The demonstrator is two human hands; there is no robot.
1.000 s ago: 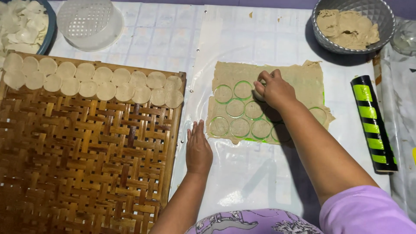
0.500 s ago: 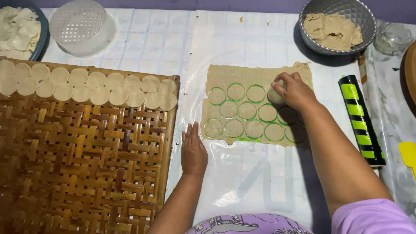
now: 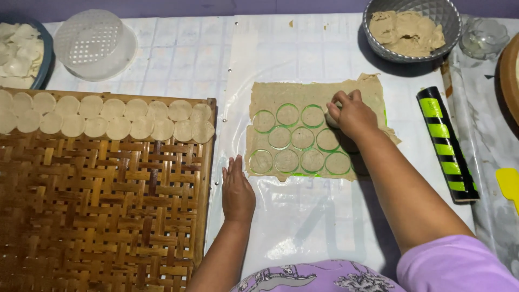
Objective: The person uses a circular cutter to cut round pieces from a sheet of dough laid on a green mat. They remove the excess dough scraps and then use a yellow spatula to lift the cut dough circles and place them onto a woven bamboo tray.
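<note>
Right hand pressing on a rolled dough sheet, left hand flat on the plastic.

The right hand (image 3: 352,113) is clenched over a small round cutter, mostly hidden, at the sheet's 2 o'clock. The dough sheet (image 3: 316,130) lies at centre, marked with 11 cut circles. The left hand (image 3: 238,189), released and holding nothing, rests palm down at the sheet's 7 o'clock, beside the woven tray (image 3: 102,216) with its dough discs (image 3: 108,119).
</note>
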